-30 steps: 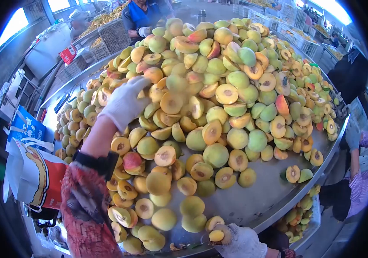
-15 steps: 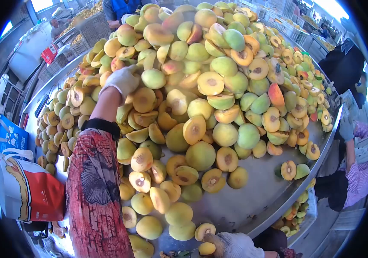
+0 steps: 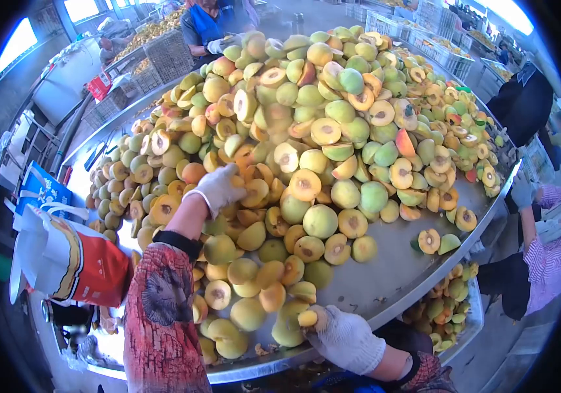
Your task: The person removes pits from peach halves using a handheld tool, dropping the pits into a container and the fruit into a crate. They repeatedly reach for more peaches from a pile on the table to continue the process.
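A large heap of yellow-green peaches (image 3: 319,221), many halved with the pit or its hollow showing, lies on a metal table (image 3: 385,275). My left hand (image 3: 218,190), in a white glove, rests against peach halves on the heap's near left side. Its fingers look apart, though the tips are partly hidden among the fruit. My right hand (image 3: 347,339), also gloved, is at the table's near edge, closed on a small round yellow piece (image 3: 307,318). Beside it lies a whole-looking peach (image 3: 288,327); what is under the right fingers is hidden.
A red and white bag (image 3: 97,268) and a blue bag (image 3: 48,190) stand at left. A crate of peach pieces (image 3: 444,301) sits below the right edge. A person in blue (image 3: 218,26) works across the table; a person in a striped sleeve (image 3: 549,262) is at right.
My left hand has moved nearer and right over the heap. My right hand has come farther into view, still with the yellow piece; the peach half beside it no longer shows. The view has tilted.
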### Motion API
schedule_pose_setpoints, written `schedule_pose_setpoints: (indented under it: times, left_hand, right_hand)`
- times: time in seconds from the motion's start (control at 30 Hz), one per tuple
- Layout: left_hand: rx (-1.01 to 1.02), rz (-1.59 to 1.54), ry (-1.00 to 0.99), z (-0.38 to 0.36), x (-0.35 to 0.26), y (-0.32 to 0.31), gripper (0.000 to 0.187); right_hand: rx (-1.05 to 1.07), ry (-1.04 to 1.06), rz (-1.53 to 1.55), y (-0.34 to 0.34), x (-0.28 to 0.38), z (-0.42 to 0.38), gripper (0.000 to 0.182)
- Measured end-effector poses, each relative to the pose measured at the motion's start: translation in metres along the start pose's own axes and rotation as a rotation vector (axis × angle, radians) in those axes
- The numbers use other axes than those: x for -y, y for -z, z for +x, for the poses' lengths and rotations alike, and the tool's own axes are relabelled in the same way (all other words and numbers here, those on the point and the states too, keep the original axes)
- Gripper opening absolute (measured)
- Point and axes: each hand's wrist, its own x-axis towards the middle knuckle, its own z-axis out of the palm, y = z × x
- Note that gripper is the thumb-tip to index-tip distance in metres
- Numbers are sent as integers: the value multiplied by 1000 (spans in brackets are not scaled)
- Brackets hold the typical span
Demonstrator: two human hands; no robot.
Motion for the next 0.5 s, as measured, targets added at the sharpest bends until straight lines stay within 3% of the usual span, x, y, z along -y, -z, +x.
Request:
schedule_pose_setpoints:
  times: [0.1,0.23,0.3,0.4,0.43,0.5]
  left_hand:
    - [24,82,-84,-24,-6,7,57]
    - [0,212,-130,-40,-22,4,58]
    - [1,211,-129,-55,-33,3,58]
    - [-48,-300,-87,-88,-33,5,58]
    - [-10,-651,-41,-100,-32,5,59]
    - [-42,-1037,-125,-128,-39,10,47]
  right_hand:
    - [-7,-3,1,-8,-6,-5,34]
    - [-28,-52,236,-8,-6,-9,44]
    - [-120,-2,315,-10,-9,-9,35]
    - [-106,-60,390,-3,-5,-14,38]
    - [-111,-40,391,-2,-6,-15,39]
    - [-116,3,416,2,0,-18,39]
